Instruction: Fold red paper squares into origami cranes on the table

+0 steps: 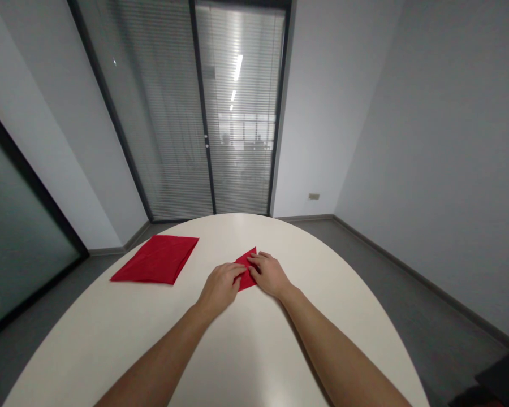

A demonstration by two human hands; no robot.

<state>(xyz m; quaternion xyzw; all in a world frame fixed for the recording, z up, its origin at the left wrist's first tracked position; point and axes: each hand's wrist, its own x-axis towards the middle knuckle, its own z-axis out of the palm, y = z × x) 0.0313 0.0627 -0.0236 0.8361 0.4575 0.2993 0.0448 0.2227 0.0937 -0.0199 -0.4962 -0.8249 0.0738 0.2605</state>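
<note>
A small piece of folded red paper lies on the white round table between my two hands, its pointed corner sticking up past my fingers. My left hand grips its left side, the fingertips pressed on top and the thumb at the near edge. From the right, my right hand holds the same paper, with curled fingers and the thumb against its surface. Part of the paper is hidden under the fingers of both hands.
A larger folded red sheet lies to the left on the table. Beyond the table's far edge stand glass panels with blinds. A wall with a socket plate is at the back right. Something dark shows at the lower right.
</note>
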